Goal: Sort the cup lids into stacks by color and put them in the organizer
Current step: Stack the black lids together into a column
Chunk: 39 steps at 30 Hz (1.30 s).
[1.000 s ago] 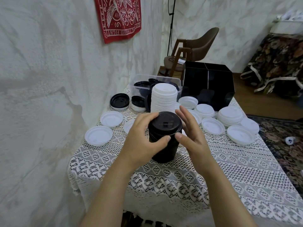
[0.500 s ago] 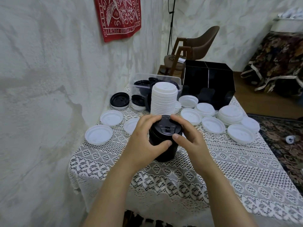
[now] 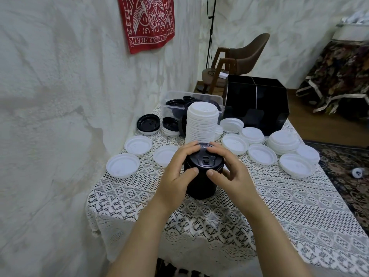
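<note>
Lace cloth (image 3: 279,206) is spread under the black lid stack (image 3: 201,186), a glossy, ribbed plastic column at frame centre. Its rim is gripped by the left hand (image 3: 177,176) and right hand (image 3: 233,174), fingers curled.

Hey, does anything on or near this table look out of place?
Two black lids by the clear tub each sit on a white lid, mixing colors. A small white object lies on the rug.

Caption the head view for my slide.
Left hand and right hand grip the black lid stack; white lid stack and organizer behind.
</note>
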Motion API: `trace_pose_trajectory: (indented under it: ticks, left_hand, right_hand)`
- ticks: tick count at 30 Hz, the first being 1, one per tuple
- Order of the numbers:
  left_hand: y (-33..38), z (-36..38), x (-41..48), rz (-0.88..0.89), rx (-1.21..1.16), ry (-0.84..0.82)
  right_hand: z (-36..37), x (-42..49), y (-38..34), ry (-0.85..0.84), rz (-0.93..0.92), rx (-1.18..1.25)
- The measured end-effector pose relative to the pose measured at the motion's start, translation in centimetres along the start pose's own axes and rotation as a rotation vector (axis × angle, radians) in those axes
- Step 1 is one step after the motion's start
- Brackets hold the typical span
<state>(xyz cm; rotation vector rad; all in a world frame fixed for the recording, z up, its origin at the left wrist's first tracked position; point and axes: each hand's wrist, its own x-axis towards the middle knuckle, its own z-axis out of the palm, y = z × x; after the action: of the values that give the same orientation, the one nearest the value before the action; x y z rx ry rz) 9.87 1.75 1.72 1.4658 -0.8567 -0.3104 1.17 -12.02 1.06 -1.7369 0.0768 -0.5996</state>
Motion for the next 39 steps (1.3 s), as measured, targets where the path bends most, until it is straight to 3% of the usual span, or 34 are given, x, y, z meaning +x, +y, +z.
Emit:
trace_pose_trajectory:
  ticks: [25, 31, 35, 39]
  left_hand:
    - [0.5, -0.4, 0.0, -0.046, -0.176, 0.029]
    - [-1.0, -3.9, 3.5, -0.136, 0.070, 0.283]
    - [-3.6, -5.6, 8.2, -0.175, 0.308, 0.250]
    - [-4.8, -6.2, 12.6, -0.177, 0.356, 0.227]
  right_hand:
    - [0.6, -0.6, 0.4, 0.011, 0.034, 0.074]
    - [1.1, -0.5, -0.4, 0.016, 0.080, 0.031]
    - [1.0, -0.6, -0.5, 0.007, 0.103, 0.034]
    - [0.9, -0.5, -0.5, 0.004, 0.089, 0.023]
